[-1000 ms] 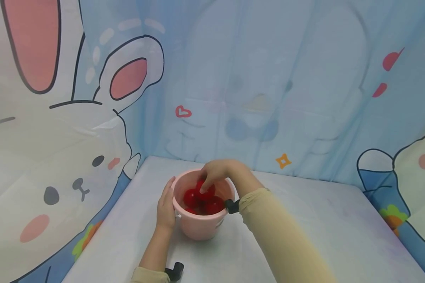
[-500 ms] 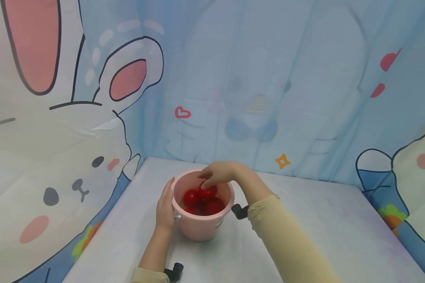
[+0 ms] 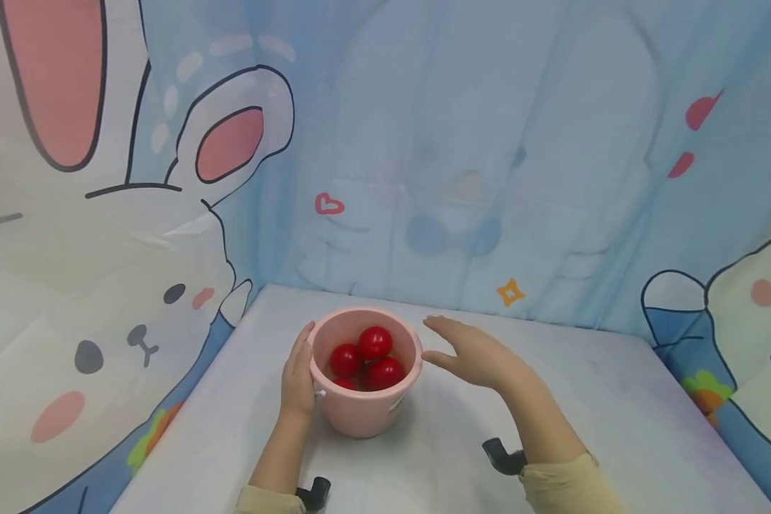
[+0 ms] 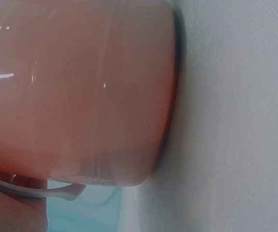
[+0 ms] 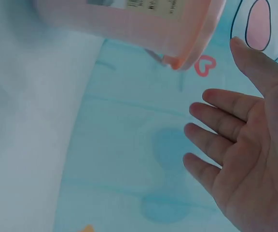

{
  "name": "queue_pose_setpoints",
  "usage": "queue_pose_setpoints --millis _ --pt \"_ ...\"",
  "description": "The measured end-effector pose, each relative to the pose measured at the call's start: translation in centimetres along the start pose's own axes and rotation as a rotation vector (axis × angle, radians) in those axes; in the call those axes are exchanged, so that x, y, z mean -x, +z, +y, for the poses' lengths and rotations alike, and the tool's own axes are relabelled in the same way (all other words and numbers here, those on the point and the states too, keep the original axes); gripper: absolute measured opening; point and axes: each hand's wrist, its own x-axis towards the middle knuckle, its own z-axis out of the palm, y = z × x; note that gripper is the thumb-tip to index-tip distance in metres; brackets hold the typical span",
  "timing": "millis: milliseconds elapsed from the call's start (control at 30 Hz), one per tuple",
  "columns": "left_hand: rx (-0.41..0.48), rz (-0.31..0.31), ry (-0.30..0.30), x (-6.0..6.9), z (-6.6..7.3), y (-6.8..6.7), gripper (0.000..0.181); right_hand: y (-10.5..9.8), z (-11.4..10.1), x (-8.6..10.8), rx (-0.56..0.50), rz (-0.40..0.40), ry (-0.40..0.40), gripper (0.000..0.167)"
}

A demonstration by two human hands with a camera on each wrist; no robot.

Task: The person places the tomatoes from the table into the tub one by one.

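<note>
In the head view a pink bucket stands upright on the table, holding several shiny, round red balls. My left hand lies along the bucket's left side with its fingers straight against the wall near the rim. The left wrist view shows the bucket wall up close, with part of that hand beside the grey handle. Just right of the rim my right hand is in the air, thumb and fingers spread. Its bare palm shows in the right wrist view.
The table has a white cover. Behind it hangs a blue curtain with cartoon prints, and a rabbit-print sheet runs along the left side. A label is stuck on the bucket.
My right hand has let go of a red ball inside the bucket, lifted out and moved right, past the rim. The left hand has stayed against the bucket.
</note>
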Motion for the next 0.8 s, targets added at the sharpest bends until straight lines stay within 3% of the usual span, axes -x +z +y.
queue_pose_setpoints --millis 233,467,600,700,800 --pt "0.003 -0.013 -0.007 -0.4 -0.3 -0.2 0.045 1.2 2.1 5.0 0.045 0.114 0.049 0.081" --pt "-0.047 -0.017 0.011 -0.6 -0.2 -1.1 0.048 2.3 2.8 8.2 0.07 0.182 0.117 0.085" --pt "-0.216 -0.045 -0.003 -0.6 0.3 -2.5 0.055 2.8 2.7 8.9 0.096 0.184 0.177 0.09" --pt "-0.435 -0.072 0.008 -0.5 1.5 -3.9 0.057 3.0 2.5 9.2 0.1 0.181 0.216 0.094" --pt "-0.678 -0.087 0.075 -0.2 3.1 -4.7 0.055 3.0 2.2 9.5 0.096 0.175 0.244 0.096"
